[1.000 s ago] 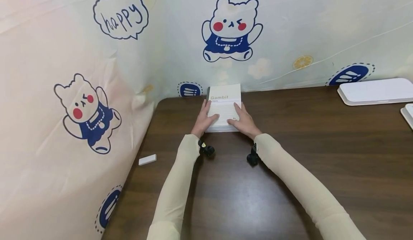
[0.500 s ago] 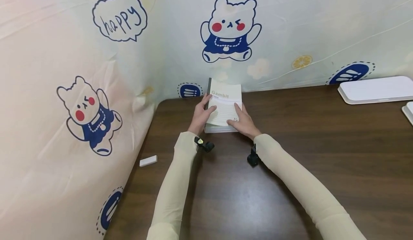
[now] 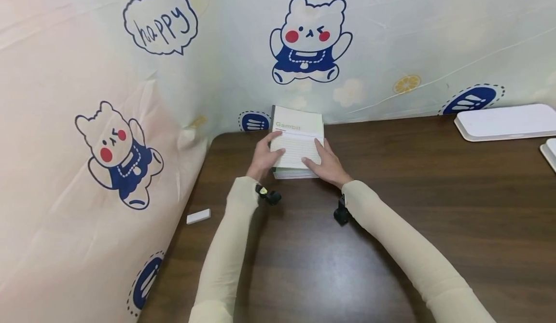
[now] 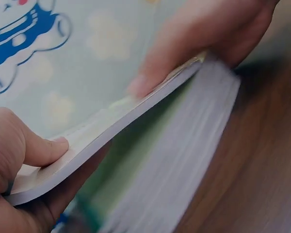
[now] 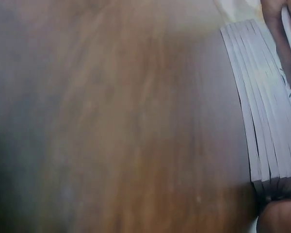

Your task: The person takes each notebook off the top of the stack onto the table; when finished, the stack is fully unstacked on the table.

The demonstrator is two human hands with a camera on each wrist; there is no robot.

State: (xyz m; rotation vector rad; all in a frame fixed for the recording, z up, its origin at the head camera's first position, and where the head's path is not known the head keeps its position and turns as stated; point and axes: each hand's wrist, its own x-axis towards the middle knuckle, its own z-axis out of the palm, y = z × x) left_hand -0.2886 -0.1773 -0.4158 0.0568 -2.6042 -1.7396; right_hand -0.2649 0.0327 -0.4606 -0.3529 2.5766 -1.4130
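Observation:
A stack of notebooks (image 3: 295, 174) lies at the back of the table, against the wall cloth. Its top notebook (image 3: 299, 144), pale with "Gambit" on the cover, is raised along its left side. My left hand (image 3: 262, 156) pinches that side, thumb (image 4: 48, 150) above and fingers beneath. The left wrist view reveals a wedge-shaped gap over a green cover (image 4: 126, 170). At the stack's right side my right hand (image 3: 329, 167) holds on, thumb on the top notebook and fingers along the edge. In the right wrist view, several page edges (image 5: 259, 102) show.
A small white block (image 3: 198, 216) lies on the brown table (image 3: 312, 265) near its left edge. Two white flat objects stand at the right: a long tray-like one (image 3: 508, 122) at the back and another (image 3: 550, 153), cut off by the frame. Printed cloth hangs behind and left.
My left hand has lifted the top notebook's left side and shifted it slightly left, opening a gap above the notebooks below. The right hand has stayed nearly in place.

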